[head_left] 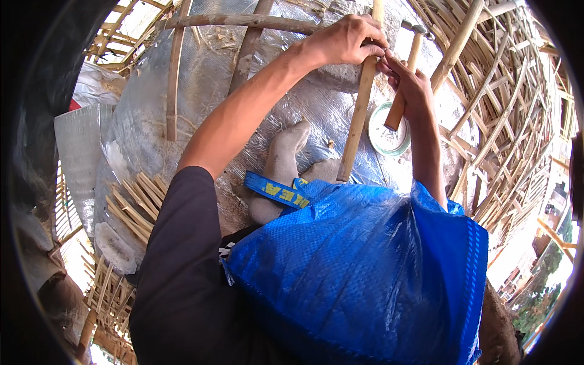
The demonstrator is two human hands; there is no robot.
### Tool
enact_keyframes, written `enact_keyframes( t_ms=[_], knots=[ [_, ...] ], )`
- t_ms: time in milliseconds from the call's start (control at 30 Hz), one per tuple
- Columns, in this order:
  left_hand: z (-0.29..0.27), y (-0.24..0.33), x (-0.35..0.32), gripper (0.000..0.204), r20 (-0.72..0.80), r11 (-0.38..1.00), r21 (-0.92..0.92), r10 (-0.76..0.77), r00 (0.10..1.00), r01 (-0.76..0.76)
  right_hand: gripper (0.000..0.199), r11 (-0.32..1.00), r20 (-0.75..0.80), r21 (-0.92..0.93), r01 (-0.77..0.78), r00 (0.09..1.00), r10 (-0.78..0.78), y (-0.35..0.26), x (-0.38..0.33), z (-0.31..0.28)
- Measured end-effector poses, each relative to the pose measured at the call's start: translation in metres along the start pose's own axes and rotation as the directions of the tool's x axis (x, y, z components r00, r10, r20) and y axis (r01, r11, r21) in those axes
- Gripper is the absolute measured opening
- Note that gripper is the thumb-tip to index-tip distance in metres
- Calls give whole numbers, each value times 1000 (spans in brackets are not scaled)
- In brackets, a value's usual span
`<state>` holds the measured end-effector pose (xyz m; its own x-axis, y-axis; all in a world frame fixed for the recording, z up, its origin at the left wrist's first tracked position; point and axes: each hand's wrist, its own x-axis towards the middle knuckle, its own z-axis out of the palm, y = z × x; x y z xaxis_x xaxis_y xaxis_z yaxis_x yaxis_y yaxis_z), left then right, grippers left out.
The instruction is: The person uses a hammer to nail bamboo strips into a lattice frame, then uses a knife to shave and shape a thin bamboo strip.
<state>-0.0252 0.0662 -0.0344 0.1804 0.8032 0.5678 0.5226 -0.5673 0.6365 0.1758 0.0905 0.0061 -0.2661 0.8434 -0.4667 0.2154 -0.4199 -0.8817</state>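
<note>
A bamboo strip (359, 112) runs lengthwise in front of me, its far part over a grey stone block (334, 78). My left hand (353, 41) is closed in a pinch at the strip's upper part; whatever sits between thumb and fingers is too small to make out. Just to its right, my right hand (417, 91) wraps round the wooden handle of a hammer (395, 115), its metal head pointing away from me. The right fingertips meet the left ones beside the strip. Below the hammer handle stands a white round dish (389, 139) with a green rim.
A blue woven plastic bag (359, 261) covers my lap, its strap near my bare foot (283, 152). Cut bamboo sticks (137, 204) lie at the left. Silvery sheeting (143, 91) covers the ground, with a wooden frame (243, 21) across it. A woven bamboo wall (511, 121) rises at the right.
</note>
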Motion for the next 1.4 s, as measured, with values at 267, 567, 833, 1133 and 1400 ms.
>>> enact_keyframes(
  t_ms=[267,567,833,1133,1400],
  knots=[
    [-3,2,-2,15,-129,986,32,165,978,-163,32,991,-13,119,-66,998,68,-3,9,3],
    [7,19,-11,28,-44,931,300,230,972,-206,27,983,-41,182,6,999,2,-3,10,4],
    [6,31,-6,22,-74,934,339,148,986,-114,28,975,-28,221,20,1000,-14,-9,21,4],
    [20,65,-10,25,-72,838,546,65,995,-15,30,961,-24,257,-104,993,114,-10,16,0],
    [23,85,-2,23,-148,864,478,-97,984,157,26,944,6,262,-200,979,206,-20,9,-4]
  ],
)
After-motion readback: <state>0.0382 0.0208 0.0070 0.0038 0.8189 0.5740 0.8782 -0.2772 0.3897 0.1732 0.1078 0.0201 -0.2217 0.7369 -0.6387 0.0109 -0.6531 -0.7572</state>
